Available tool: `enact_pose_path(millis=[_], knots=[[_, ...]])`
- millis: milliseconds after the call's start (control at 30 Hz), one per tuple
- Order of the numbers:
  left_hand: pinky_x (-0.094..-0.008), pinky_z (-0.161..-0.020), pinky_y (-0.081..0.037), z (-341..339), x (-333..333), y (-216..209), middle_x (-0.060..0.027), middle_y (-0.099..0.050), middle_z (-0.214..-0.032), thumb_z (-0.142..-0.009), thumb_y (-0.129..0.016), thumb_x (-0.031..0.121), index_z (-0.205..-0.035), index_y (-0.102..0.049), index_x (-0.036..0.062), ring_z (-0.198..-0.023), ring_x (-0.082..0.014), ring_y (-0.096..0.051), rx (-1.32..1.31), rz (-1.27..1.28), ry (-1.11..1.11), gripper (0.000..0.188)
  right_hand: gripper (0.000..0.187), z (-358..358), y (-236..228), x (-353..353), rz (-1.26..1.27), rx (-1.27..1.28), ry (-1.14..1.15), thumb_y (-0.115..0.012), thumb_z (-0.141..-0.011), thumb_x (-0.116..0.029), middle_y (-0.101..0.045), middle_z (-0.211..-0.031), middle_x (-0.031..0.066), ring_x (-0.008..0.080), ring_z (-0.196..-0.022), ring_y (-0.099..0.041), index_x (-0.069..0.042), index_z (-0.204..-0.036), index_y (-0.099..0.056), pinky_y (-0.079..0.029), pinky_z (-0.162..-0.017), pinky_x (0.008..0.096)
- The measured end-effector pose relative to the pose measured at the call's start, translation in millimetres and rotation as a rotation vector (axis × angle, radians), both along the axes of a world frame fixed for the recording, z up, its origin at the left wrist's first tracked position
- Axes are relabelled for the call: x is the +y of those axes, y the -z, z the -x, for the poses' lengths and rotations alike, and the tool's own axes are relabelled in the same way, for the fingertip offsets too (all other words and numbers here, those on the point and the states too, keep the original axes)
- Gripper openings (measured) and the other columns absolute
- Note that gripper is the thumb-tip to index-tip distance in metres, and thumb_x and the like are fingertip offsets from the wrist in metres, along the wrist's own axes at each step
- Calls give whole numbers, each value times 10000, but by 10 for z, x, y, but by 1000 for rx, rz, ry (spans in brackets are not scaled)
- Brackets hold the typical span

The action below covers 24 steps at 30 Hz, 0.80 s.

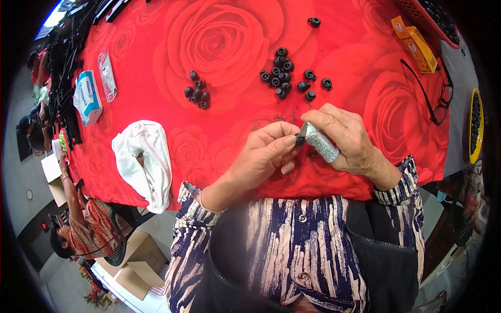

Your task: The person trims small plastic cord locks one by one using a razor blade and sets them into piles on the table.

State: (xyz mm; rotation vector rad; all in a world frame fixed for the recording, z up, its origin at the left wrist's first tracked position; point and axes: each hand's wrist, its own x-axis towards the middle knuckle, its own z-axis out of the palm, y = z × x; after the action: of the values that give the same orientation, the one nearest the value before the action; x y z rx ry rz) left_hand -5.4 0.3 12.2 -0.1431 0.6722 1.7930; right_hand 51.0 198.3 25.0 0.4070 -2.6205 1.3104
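My left hand (263, 151) pinches a small black rubbery part (300, 141) between thumb and forefinger, in front of my body. Closed round the thick, speckled grey handle of a short-bladed knife (322, 146) is my right hand (348, 136). The blade touches or nearly touches the black part; the fingers partly hide where they meet. Beyond my hands lies a loose cluster of similar black parts (276, 78), knobby with round openings. A smaller group of them (197, 94) sits farther left, and a single one (313, 22) lies far off. Dark crumbs dot the cloth near my fingers.
A red rose-patterned cloth (219, 130) covers the table. At left are a crumpled white cloth (143, 156), a tissue pack (87, 98) and a clear packet (107, 75). Eyeglasses (441, 107), a yellow box (415, 44) and a red basket (425, 18) lie right. Another person (88, 229) sits left.
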Motion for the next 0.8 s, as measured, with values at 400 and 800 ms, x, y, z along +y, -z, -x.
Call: enact_pose_path(millis=[400,800], knots=[[-222,-560,-405,2,0,38,12,-504,-842,-958,-507,137,-1085,-524,25,-691,-60,-443,-39,-10,32,170,307,4,26,34,35,-49,-62,-667,-723,-110,-513,-766,108,277,-653,-570,-20,-997,-560,-458,-557,364],[-221,-557,-400,-5,-7,49,12,-499,-830,-953,-514,136,-1076,-526,19,-698,-60,-441,-42,-11,40,170,292,-14,36,16,42,-48,-36,-664,-729,-111,-504,-748,100,274,-641,-565,-25,-991,-565,-453,-547,368]])
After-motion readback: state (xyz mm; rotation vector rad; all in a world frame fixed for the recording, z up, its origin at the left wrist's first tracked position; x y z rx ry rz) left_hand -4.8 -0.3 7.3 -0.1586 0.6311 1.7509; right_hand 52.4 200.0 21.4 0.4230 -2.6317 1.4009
